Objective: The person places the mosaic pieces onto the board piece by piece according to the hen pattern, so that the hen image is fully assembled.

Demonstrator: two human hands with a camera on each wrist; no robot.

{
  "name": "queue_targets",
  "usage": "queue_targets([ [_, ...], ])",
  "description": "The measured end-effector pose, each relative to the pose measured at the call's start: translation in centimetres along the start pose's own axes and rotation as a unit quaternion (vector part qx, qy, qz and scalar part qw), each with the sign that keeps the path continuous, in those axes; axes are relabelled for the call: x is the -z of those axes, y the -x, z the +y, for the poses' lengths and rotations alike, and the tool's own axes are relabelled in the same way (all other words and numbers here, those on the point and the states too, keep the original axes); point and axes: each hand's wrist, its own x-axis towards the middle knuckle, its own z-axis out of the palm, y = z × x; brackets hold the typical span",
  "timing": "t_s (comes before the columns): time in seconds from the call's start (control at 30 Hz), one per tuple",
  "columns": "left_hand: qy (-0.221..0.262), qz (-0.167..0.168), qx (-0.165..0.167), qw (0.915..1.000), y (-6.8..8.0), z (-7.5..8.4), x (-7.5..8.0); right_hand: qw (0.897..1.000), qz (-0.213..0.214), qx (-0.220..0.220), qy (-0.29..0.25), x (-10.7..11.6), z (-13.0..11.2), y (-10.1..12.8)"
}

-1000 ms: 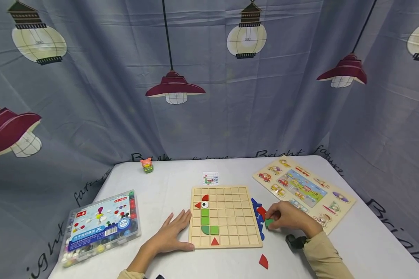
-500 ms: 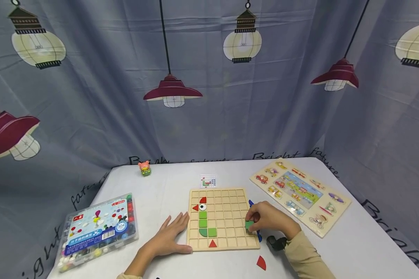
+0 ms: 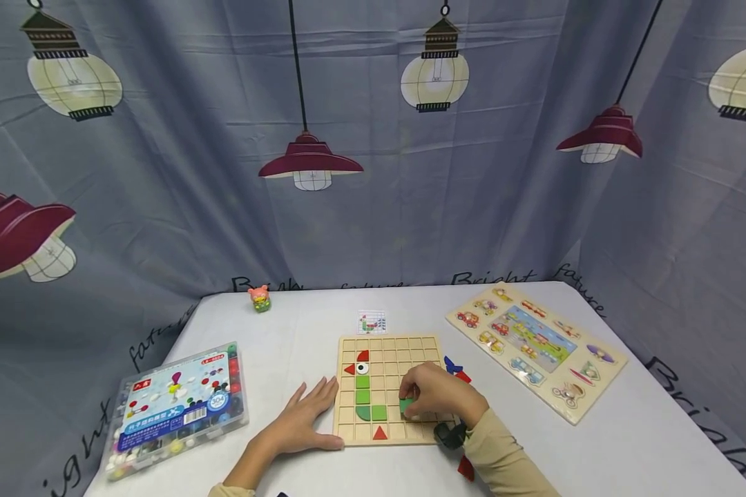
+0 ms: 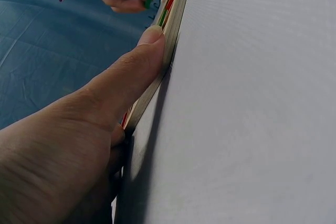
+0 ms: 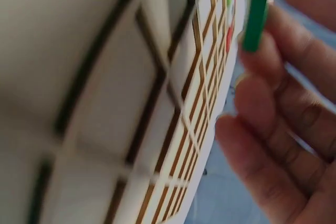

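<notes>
Hidden: the right hand [image 3: 438, 399] covers the cells under it on the grid board [image 3: 390, 348]; the red piece [image 3: 466, 468] at 5 o'clock is partly behind the sleeve.
Writing: "Bright" on the curtain [image 3: 494, 277]; "304" on the bead box [image 3: 177, 406].
Right grip: fingers pinch the green tile [image 3: 405, 405], over the board.
Left grip: left hand [image 3: 301, 417] flat on the surface, thumb [image 4: 131, 72] against the board's 9 o'clock edge, holding nothing.

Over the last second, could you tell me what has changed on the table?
The right hand, pinching a green tile, moved left from the loose pieces beside the wooden grid board to above its lower squares, near the placed green tiles. The left hand stayed flat against the board's left edge.
</notes>
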Motion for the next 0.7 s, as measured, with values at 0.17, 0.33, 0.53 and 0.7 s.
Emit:
queue_targets([
  [0.17,0.004,-0.001,0.001,1.0000,0.0,-0.1,0.0,0.999,-0.004,-0.027,0.022,-1.0,-0.9,-0.7],
  [0.33,-0.001,-0.004,0.004,1.0000,-0.1,0.1,0.0,0.998,-0.005,-0.036,0.041,-1.6,-1.5,-0.9],
  [0.53,-0.008,-0.005,0.004,0.9999,0.0,0.1,0.1,0.998,-0.003,-0.028,0.054,-2.0,-1.7,-1.1],
  [0.7,-0.004,-0.004,0.005,1.0000,0.0,0.2,0.1,0.998,-0.007,-0.009,0.063,-2.1,-1.6,-1.3],
])
